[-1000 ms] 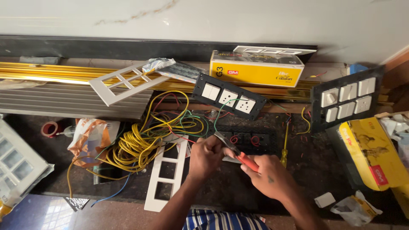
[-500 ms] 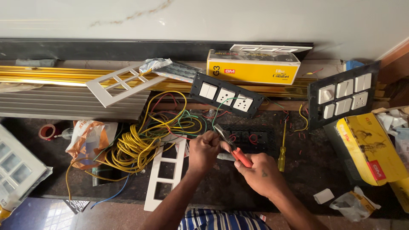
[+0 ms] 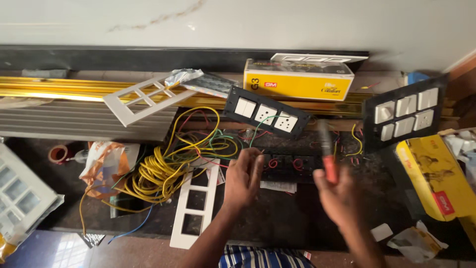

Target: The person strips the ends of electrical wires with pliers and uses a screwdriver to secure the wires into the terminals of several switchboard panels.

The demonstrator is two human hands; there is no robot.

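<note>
Cluttered dark counter point(image 3: 292, 223) below pale wall point(image 3: 238, 22)

The right hand point(image 3: 342, 198) is smeared by motion, so its fingers cannot be told apart, and the red-handled tool point(image 3: 327, 151) it grips is blurred at the tip. The left hand point(image 3: 243, 178) hides the near end of the black switch block point(image 3: 290, 164) just beside it; whether it grips a wire there cannot be told. Left of that block, the white grid panel point(image 3: 20, 193) is cut by the picture's edge; right of it, the yellow box point(image 3: 436, 178) is cut too.
</note>
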